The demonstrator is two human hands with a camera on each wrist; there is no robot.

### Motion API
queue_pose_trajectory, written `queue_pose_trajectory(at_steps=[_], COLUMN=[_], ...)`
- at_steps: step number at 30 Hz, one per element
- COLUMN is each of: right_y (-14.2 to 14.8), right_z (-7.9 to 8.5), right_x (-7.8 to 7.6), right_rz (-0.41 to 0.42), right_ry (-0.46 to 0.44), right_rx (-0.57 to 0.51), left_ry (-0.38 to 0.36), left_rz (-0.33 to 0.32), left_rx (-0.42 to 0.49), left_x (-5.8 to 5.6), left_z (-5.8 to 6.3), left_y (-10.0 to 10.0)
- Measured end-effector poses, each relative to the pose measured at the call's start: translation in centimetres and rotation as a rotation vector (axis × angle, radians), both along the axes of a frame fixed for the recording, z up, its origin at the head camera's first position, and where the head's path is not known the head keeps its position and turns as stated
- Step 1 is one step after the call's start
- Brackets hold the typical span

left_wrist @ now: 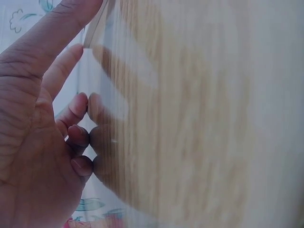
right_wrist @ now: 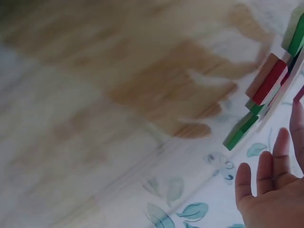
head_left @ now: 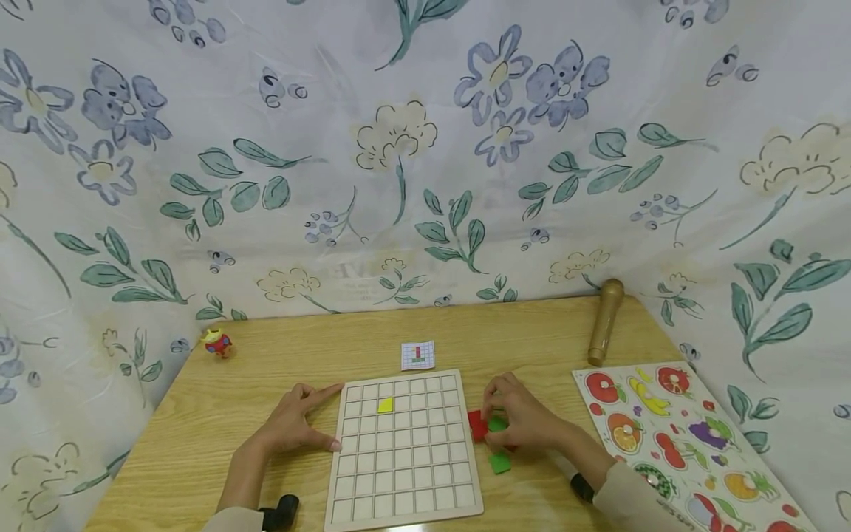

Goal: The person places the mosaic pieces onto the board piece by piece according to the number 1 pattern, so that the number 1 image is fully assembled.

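A pale wooden grid board (head_left: 404, 443) lies on the table with one yellow piece (head_left: 385, 405) in an upper-left cell. Along its left edge, my left hand (head_left: 292, 421) touches it with index finger and thumb spread apart; the other fingers curl in. Right of the board, my right hand (head_left: 515, 414) bends over small coloured pieces. A red piece (head_left: 476, 426) shows at its fingertips, and a red edge (right_wrist: 299, 93) meets a finger in the right wrist view. Green pieces (head_left: 500, 463) lie below the hand, partly hidden by it. The left wrist view shows the left palm (left_wrist: 38, 142).
Behind the board lies a small card (head_left: 417, 355) with a coloured grid pattern. A fruit puzzle board (head_left: 691, 443) occupies the right side, with a wooden stick (head_left: 605, 323) behind it. A small red and yellow toy (head_left: 216, 343) stands at the back left. Floral cloth surrounds the table.
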State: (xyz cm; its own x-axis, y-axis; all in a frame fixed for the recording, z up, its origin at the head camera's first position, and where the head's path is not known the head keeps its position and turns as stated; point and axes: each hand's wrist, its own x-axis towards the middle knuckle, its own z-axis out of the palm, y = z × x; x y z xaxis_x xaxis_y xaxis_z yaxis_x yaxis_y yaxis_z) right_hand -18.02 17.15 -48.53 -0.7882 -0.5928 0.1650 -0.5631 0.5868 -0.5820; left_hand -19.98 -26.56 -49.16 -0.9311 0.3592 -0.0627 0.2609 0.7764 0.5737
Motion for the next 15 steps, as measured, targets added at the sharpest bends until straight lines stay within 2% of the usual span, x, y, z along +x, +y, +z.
queue_pose_trajectory(at_steps=[8,15], right_y=[-0.6,-1.7], right_z=[0.6,1.4], right_x=[-0.7,-1.1], right_rz=[-0.022,-0.049], right_ry=[-0.024,-0.077], right_rx=[-0.08,-0.076], left_ry=[-0.01,0.007], left_rz=[-0.003,-0.003], left_rx=[0.026,0.025], left_x=[0.0,0.0], left_z=[0.1,-0.1], left_y=[0.0,0.1])
